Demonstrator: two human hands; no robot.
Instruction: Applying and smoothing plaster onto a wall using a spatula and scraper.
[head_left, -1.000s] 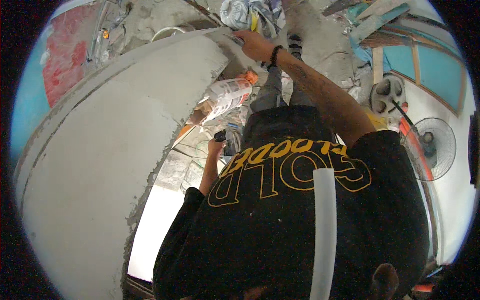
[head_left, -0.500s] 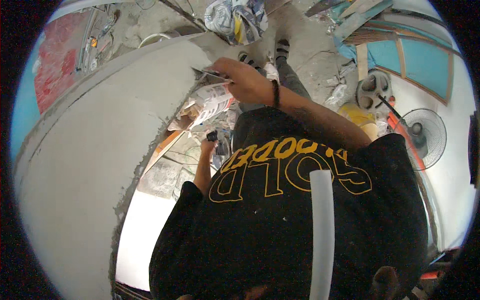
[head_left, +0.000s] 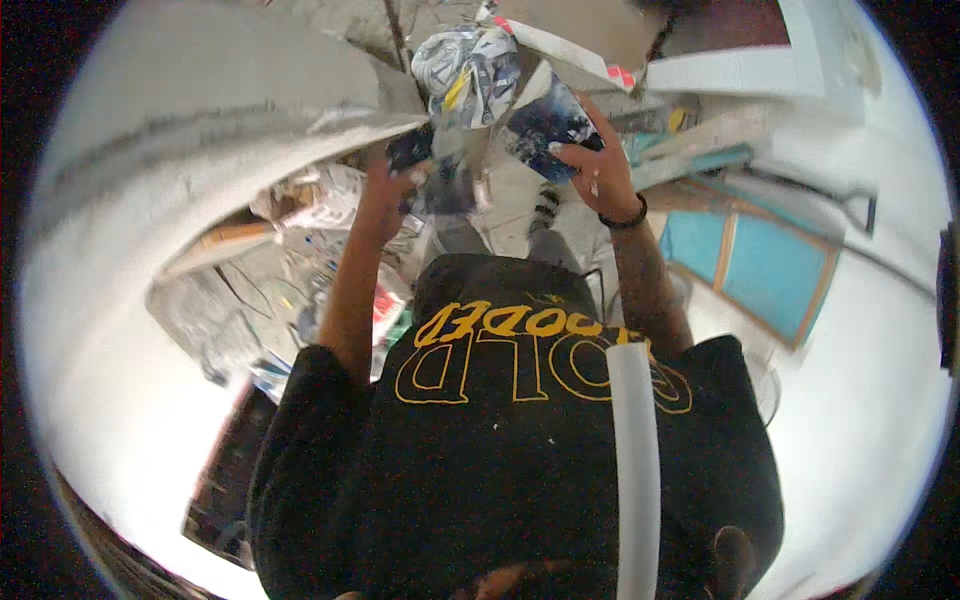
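Note:
In front of me my right hand [head_left: 598,160] is closed on a broad putty knife [head_left: 543,125]. Its flat, dark blue blade is smeared with white filler, and white specks dot my fingers. To the left, my left hand [head_left: 385,190], blurred by motion, grips a dark flat tool [head_left: 408,150] whose exact kind I cannot make out. The two tools are apart, held over the floor between my hands. Left of both hands stretches a pale plastered wall [head_left: 250,70], its lower edge curving close to the left hand.
A grey-white plastic sack [head_left: 465,75] lies beyond my hands. Blue panels in a wooden frame [head_left: 765,265] lean at the right, near a long-handled tool [head_left: 860,210]. Debris and crumpled wrapping [head_left: 315,195] lie at the left. A white tube [head_left: 637,470] hangs before my shirt.
My right hand has left the wall's edge and swung right with the putty knife. My left hand has risen toward the middle with its dark tool. The view has turned.

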